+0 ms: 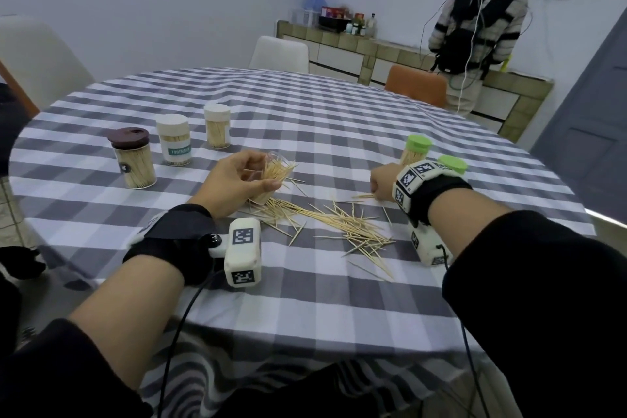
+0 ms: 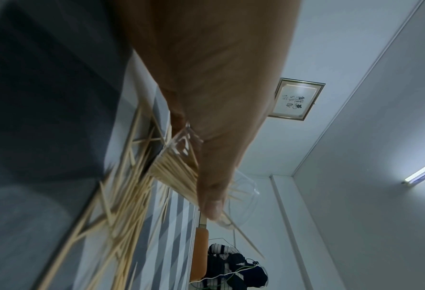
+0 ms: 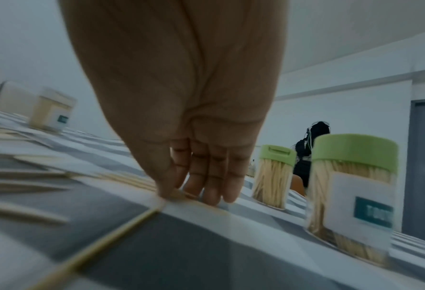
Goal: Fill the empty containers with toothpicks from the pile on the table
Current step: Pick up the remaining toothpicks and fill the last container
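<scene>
My left hand (image 1: 262, 170) grips a clear open container (image 1: 271, 176), tilted, partly filled, with toothpick tips fanning out of its mouth. The left wrist view shows my thumb (image 2: 212, 198) across the container (image 2: 174, 168), just above the toothpick pile (image 2: 122, 198). The pile (image 1: 339, 222) lies scattered on the checked tablecloth (image 1: 305, 119) between my hands. At the pile's right end, my right hand (image 1: 376, 188) is down on the cloth and pinches a few toothpicks (image 1: 363, 196). In the right wrist view its fingertips (image 3: 211, 196) press on those toothpicks (image 3: 131, 219).
Filled, lidded jars stand on the table: a brown-lidded one (image 1: 134, 159) and two white-lidded ones (image 1: 174, 141) (image 1: 217, 125) at the left, two green-lidded ones (image 1: 416, 149) (image 1: 453, 163) just beyond my right hand. A person (image 1: 475, 30) stands at the far counter. Chairs (image 1: 280, 52) ring the table.
</scene>
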